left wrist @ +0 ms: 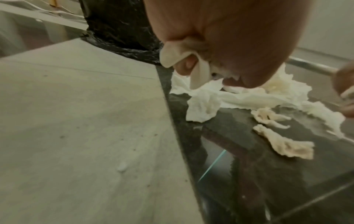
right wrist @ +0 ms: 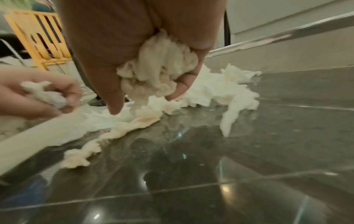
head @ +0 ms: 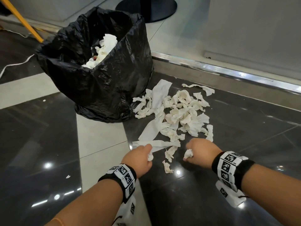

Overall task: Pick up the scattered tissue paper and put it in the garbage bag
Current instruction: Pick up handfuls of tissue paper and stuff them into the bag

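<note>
A black garbage bag [head: 104,82] stands open on the floor with white tissue [head: 104,49] inside. To its right a pile of scattered tissue paper [head: 175,111] lies on the dark tiles. My left hand [head: 141,156] grips a wad of tissue [head: 150,157] at the near edge of the pile, beside a long strip [head: 159,143]. My right hand [head: 200,154] holds a crumpled wad [head: 188,153] just right of it; that wad [right wrist: 159,71] fills its curled fingers. Two small scraps [head: 167,167] lie between the hands.
A metal floor rail [head: 228,70] runs behind the pile. A black round stand base [head: 146,7] sits beyond the bag. A yellow frame leg [head: 21,20] and a white cord [head: 14,64] lie at the far left. Small scraps [head: 68,176] dot the floor.
</note>
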